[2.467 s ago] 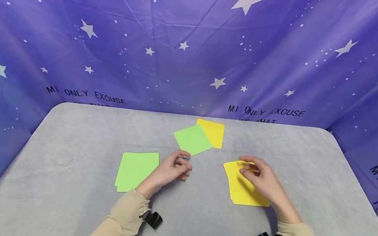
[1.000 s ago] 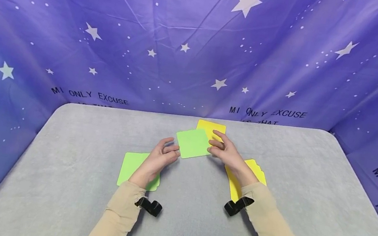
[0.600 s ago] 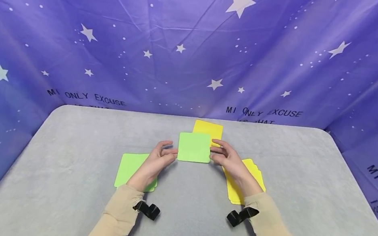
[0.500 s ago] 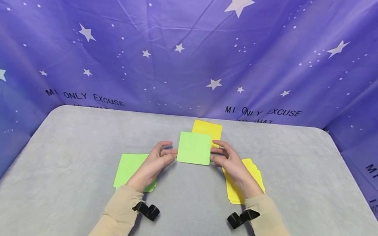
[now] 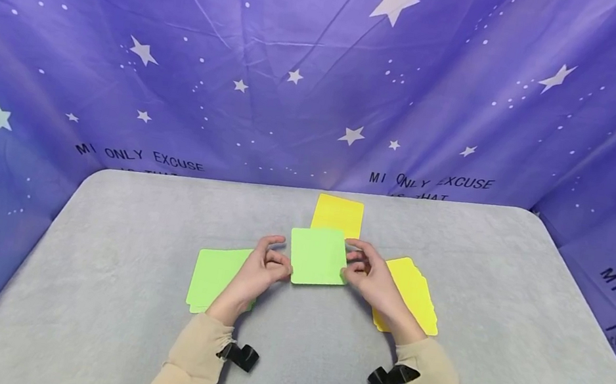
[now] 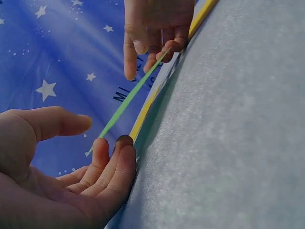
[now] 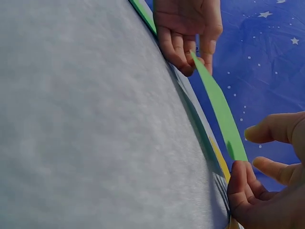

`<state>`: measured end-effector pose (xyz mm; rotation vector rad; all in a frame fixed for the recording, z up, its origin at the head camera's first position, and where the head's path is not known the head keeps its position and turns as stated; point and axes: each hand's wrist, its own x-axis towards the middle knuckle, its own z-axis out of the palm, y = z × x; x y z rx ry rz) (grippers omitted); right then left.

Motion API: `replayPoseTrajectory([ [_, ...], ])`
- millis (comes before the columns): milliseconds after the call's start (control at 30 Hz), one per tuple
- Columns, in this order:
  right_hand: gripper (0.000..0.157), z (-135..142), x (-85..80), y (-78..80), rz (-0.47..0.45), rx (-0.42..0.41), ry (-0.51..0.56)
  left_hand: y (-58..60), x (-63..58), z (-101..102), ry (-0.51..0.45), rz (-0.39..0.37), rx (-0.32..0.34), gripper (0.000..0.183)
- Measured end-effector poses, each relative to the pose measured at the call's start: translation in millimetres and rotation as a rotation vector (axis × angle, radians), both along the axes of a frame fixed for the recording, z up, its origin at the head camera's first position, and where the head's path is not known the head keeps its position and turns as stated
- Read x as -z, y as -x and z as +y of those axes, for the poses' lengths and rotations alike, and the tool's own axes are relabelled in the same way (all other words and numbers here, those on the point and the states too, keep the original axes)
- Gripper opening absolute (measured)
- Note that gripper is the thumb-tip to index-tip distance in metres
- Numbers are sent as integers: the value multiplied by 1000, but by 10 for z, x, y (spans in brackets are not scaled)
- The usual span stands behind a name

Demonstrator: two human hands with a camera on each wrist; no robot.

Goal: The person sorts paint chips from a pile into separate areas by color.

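A light green square card (image 5: 319, 257) with rounded corners is held up off the table between both hands, tilted. The fingertips of my left hand (image 5: 263, 266) hold its near left corner, one finger standing away from it. At the opposite edge, my right hand (image 5: 371, 280) grips the card near its lower right corner. In the left wrist view, the green card (image 6: 124, 105) appears nearly edge-on, joining the two hands. Just behind it a yellow card (image 5: 339, 215) lies on the table, its near part covered by the green one.
A pile of green cards (image 5: 214, 277) lies at the left, partly under my left forearm. Yellow cards (image 5: 415, 294) are stacked at the right, partly behind my right hand. The grey table (image 5: 109, 242) ends at a star-patterned purple curtain (image 5: 284, 29).
The green card went from lying askew over the yellow card to being squared, lifted and drawn nearer between both hands. My right hand came over from the yellow stack to reach it.
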<state>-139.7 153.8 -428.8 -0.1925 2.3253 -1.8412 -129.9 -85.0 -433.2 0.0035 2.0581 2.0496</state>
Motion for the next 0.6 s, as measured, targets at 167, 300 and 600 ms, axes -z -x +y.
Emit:
replayPoseTrajectory([
  [167,54,-13,13,-57,4,-6,20,-29,-4,-6,8,39,22,65],
  [300,56,-16,-4,-89,8,-9,25,-54,-17,-26,-8,61,44,67],
  [600,55,-74,-31,-155,-38,1,102,-115,-60,-116,12,62,74,66],
])
